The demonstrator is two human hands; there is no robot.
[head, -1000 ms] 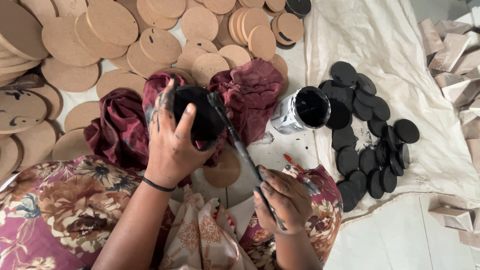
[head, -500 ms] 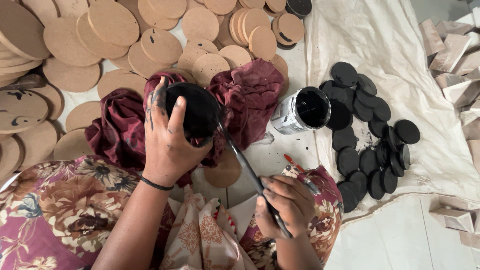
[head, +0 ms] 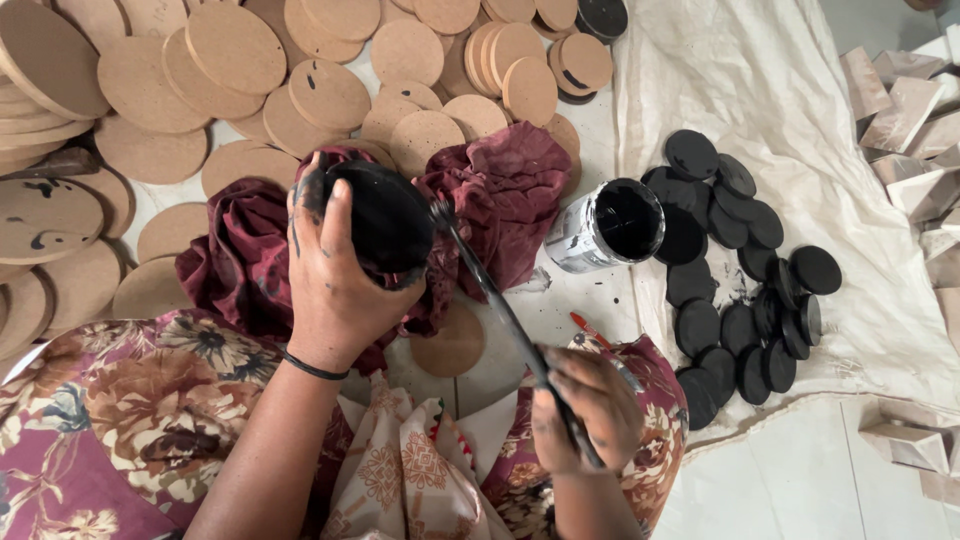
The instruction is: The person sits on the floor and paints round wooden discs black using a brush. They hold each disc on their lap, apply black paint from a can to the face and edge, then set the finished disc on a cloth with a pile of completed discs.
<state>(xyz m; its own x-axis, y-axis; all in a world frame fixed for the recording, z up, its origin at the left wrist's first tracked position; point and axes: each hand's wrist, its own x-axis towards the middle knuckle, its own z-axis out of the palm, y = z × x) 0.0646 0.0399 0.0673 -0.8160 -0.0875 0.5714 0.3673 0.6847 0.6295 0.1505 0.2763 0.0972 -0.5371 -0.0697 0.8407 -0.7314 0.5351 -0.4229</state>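
My left hand [head: 335, 285] grips a round disc [head: 385, 215] coated in black paint, holding it tilted above a maroon cloth [head: 500, 195]. In my right hand [head: 590, 405] is a long paintbrush [head: 500, 310]; its bristle tip touches the disc's right edge. Just right of the cloth stands an open can of black paint [head: 610, 225]. Several black-painted discs [head: 745, 290] lie on a white sheet [head: 800, 110] at the right. Unpainted brown discs [head: 300, 70] cover the floor at the top and left.
One bare brown disc [head: 450, 342] lies on the floor between my hands. Pale wooden blocks [head: 910, 110] are piled at the right edge, and more blocks [head: 905, 440] sit at the lower right. My floral-clothed legs [head: 130, 410] fill the bottom of the view.
My left hand has turned the black disc and shifted it slightly right. The brush tip has come off the disc's face to its right edge.
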